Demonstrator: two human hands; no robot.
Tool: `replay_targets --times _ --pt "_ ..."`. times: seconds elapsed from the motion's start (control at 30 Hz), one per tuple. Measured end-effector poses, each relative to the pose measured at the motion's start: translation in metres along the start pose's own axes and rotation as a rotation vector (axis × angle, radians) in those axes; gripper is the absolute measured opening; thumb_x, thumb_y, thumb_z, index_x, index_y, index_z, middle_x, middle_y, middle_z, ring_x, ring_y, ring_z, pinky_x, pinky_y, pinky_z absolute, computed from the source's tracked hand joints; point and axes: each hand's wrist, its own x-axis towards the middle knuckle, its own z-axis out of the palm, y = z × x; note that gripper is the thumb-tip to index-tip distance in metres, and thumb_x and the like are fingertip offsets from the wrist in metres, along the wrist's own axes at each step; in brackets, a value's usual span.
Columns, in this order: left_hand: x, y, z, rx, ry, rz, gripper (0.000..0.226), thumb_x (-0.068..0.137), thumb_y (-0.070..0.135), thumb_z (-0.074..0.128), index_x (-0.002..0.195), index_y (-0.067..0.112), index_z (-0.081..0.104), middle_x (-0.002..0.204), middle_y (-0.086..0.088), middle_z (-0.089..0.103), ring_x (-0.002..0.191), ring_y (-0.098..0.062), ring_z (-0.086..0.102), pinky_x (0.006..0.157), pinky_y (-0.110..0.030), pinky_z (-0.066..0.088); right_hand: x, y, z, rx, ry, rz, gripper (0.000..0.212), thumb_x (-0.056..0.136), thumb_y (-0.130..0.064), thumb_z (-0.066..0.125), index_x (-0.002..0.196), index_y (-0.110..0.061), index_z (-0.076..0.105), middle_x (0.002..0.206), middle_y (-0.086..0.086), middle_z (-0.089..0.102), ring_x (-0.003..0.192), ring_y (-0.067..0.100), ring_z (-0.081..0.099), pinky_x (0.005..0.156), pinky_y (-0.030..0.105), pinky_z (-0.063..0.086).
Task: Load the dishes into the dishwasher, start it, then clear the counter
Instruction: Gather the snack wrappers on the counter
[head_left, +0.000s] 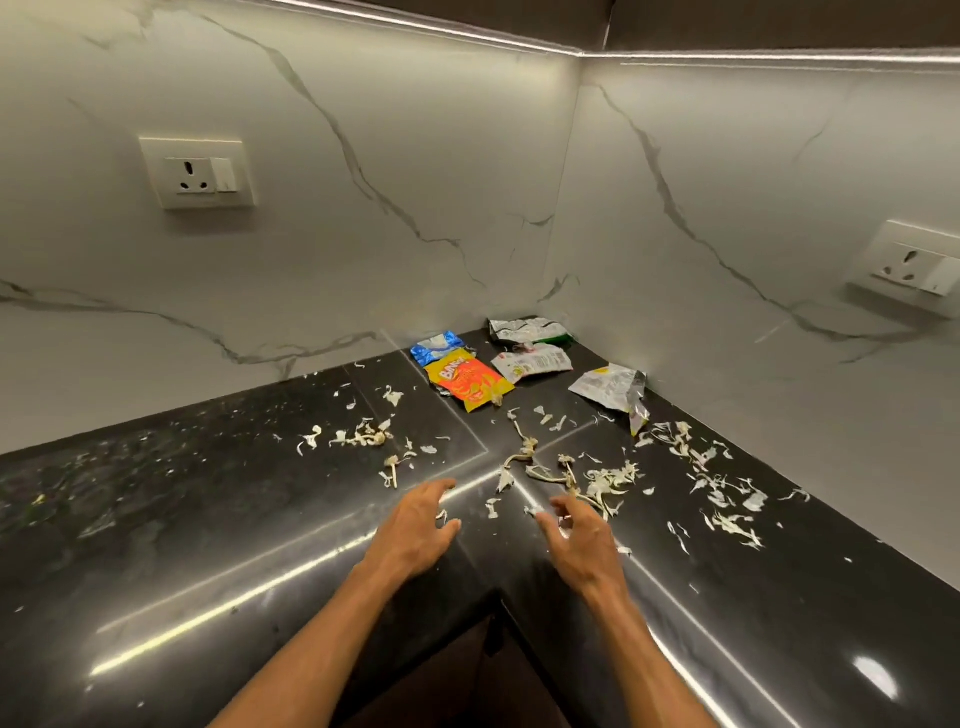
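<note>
Both your forearms reach forward over the black counter (182, 519) at its inner corner, palms down. Your left hand (421, 525) is released, fingers loosely spread and grasping nothing. Your right hand (582, 545) is likewise empty, its fingers slightly curved just beside the pale scraps (602, 483) strewn across the counter. Empty wrappers (470, 382) lie well beyond, in the back corner.
</note>
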Motion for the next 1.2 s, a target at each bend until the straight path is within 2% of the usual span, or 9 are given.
replay_targets --times 0.17,0.4,0.6,0.83,1.0,1.2 --pt "0.034 0.002 0.002 -0.027 -0.029 0.043 0.059 0.090 0.034 0.061 0.143 0.025 0.037 0.146 0.000 0.044 0.133 -0.016 0.043 0.109 -0.038 0.039 0.023 -0.003 0.005 -0.009 0.034 0.038 0.027 0.089 -0.037 0.067 0.112 -0.023 0.065 0.104 -0.005 0.068 0.096 0.015 0.065 0.083 0.040 0.056" --pt "0.067 0.007 0.008 -0.028 -0.045 0.058 0.057 0.090 0.035 0.061 0.141 0.026 0.038 0.144 0.000 0.047 0.130 -0.017 0.045 0.105 -0.037 0.042 0.054 -0.002 0.001 -0.010 0.037 0.054 0.029 0.091 -0.032 0.066 0.116 -0.018 0.065 0.106 -0.002 0.067 0.095 0.012 0.063 0.083 0.031 0.052" --pt "0.093 0.019 0.017 -0.008 -0.053 0.057 0.058 0.090 0.036 0.060 0.142 0.026 0.038 0.143 0.000 0.048 0.129 -0.018 0.046 0.105 -0.038 0.041 0.084 0.014 -0.013 -0.039 0.023 0.070 0.026 0.091 -0.030 0.064 0.115 -0.018 0.065 0.106 -0.003 0.066 0.098 0.013 0.063 0.081 0.028 0.050" --pt "0.117 0.024 0.038 -0.026 -0.055 0.006 0.057 0.091 0.036 0.060 0.142 0.027 0.037 0.145 -0.002 0.045 0.132 -0.019 0.042 0.108 -0.041 0.038 0.136 0.048 -0.039 -0.130 0.001 0.108 0.038 0.091 -0.031 0.065 0.125 -0.018 0.059 0.118 0.001 0.065 0.106 0.017 0.062 0.092 0.040 0.053" --pt "0.136 0.025 0.048 -0.023 -0.049 -0.026 0.057 0.091 0.038 0.060 0.142 0.028 0.037 0.146 -0.001 0.045 0.133 -0.018 0.042 0.109 -0.045 0.038 0.187 0.068 -0.053 -0.183 0.002 0.148 0.041 0.091 -0.030 0.065 0.129 -0.017 0.056 0.127 0.004 0.061 0.113 0.020 0.060 0.096 0.040 0.051" --pt "0.156 0.018 0.059 0.002 -0.020 -0.055 0.053 0.090 0.037 0.060 0.139 0.028 0.040 0.142 0.002 0.047 0.129 -0.016 0.045 0.106 -0.039 0.039 0.242 0.088 -0.060 -0.329 0.011 0.166 0.053 0.087 -0.025 0.070 0.135 -0.013 0.051 0.133 0.009 0.053 0.122 0.026 0.051 0.102 0.042 0.044"
